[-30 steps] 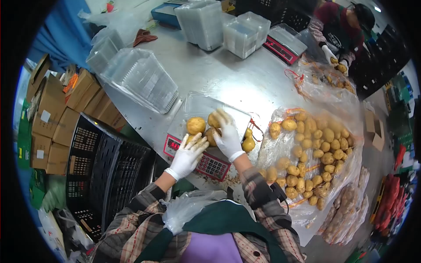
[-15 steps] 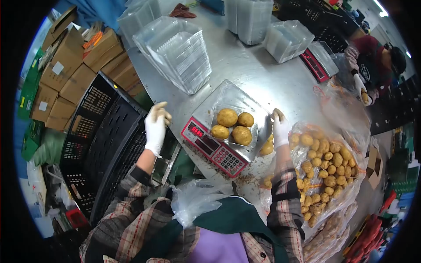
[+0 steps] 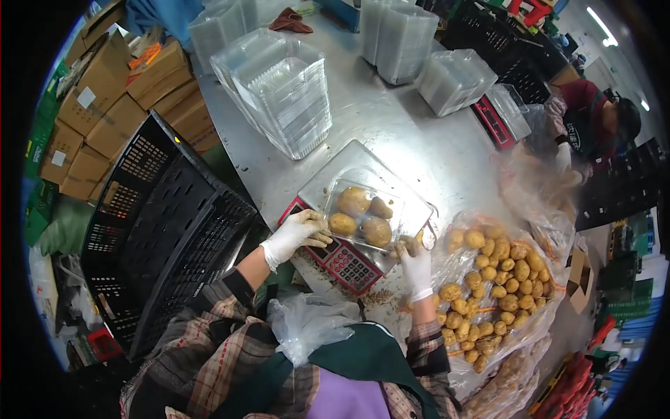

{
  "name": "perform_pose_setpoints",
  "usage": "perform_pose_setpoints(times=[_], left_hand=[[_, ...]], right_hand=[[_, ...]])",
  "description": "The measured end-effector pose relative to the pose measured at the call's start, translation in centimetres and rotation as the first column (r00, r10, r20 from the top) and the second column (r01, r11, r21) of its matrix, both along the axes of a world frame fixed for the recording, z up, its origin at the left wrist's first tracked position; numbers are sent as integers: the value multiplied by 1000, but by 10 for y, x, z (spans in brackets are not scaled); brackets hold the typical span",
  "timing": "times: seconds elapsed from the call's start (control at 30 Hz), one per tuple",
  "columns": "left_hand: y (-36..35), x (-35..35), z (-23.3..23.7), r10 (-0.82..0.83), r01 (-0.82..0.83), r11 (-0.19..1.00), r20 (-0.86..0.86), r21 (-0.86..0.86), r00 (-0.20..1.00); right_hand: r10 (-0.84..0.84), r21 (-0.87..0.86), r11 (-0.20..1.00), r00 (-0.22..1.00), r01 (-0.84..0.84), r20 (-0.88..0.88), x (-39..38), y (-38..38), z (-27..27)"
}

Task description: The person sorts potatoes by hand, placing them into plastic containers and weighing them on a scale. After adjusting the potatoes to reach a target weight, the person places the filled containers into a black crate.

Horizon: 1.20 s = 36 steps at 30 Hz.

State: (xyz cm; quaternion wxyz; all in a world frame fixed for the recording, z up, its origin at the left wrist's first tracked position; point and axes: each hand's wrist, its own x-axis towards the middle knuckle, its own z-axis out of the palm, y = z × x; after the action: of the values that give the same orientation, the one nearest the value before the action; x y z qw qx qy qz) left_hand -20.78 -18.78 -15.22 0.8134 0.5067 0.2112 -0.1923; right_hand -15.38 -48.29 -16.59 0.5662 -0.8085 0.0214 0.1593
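Clear plastic tray [image 3: 391, 227], four potatoes [image 3: 354, 201] inside: on the scale [image 3: 349, 264], toward the tabletop's [image 3: 391, 133] front edge. I log left hand [image 3: 296, 237] at its near-left corner, right hand [image 3: 415, 265] at near-right; fingers curled, grip I cannot tell.

Bright, cool indoor light; a ceiling tube [image 3: 601, 25] glows at upper right. Glare whitens the metal table [image 3: 380, 115], while the black crate [image 3: 157, 237] looks dim. Potatoes [image 3: 377, 232] appear fairly sharp; the far bag [image 3: 536, 187] blurs. Fisheye distortion bends the edges into black corners.
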Motion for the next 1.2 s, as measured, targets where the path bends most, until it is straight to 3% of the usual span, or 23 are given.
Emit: perform_pose_setpoints(times=[0.03,0.13,0.27,0.37,0.43,0.5,0.67,0.7,0.8,0.9,0.97,1.0,1.17,1.2], left_hand=[[-2,1,-4,-10,9,996,11,92,1000],[-2,6,-14,31,-31,999,-67,10,997],[-4,12,-18,40,-35,997,-79,70,996],[-7,11,-22,93,-95,990,25,103,995],[-3,5,-6,154,-149,987,93,-60,984],[8,-5,25,262,-224,954,192,-201,946],[94,-39,112,444,-389,896,479,-214,757],[114,-49,135,472,-393,882,503,-261,724],[185,-81,152,642,-634,744,489,-212,590],[289,-111,104,650,-762,639,601,-101,465],[341,-120,78,770,-829,554,424,-75,476],[378,-124,49,779,-799,585,369,-137,507],[467,-107,-90,878,-922,387,299,16,374],[428,-93,-59,900,-909,289,238,299,365]], right_hand=[[-47,212,974,988,77,-144,-4,2,0],[-98,368,911,965,184,-242,-8,7,-9],[-105,345,925,980,159,-169,-4,8,-24],[-113,243,962,991,126,-69,-3,13,-18],[-96,192,977,995,90,22,-12,18,-2],[-29,390,921,997,-2,73,-29,41,38],[250,566,789,966,-239,61,-54,94,93],[259,518,818,964,-250,56,-54,97,91],[248,415,877,968,-241,37,-56,90,65],[172,459,875,985,-153,0,-60,76,50],[113,421,902,994,-96,-15,-62,69,47],[95,402,912,995,-79,-21,-62,67,46],[64,369,927,998,-63,10,-62,70,40],[72,336,939,997,-67,-2,-64,73,44]])
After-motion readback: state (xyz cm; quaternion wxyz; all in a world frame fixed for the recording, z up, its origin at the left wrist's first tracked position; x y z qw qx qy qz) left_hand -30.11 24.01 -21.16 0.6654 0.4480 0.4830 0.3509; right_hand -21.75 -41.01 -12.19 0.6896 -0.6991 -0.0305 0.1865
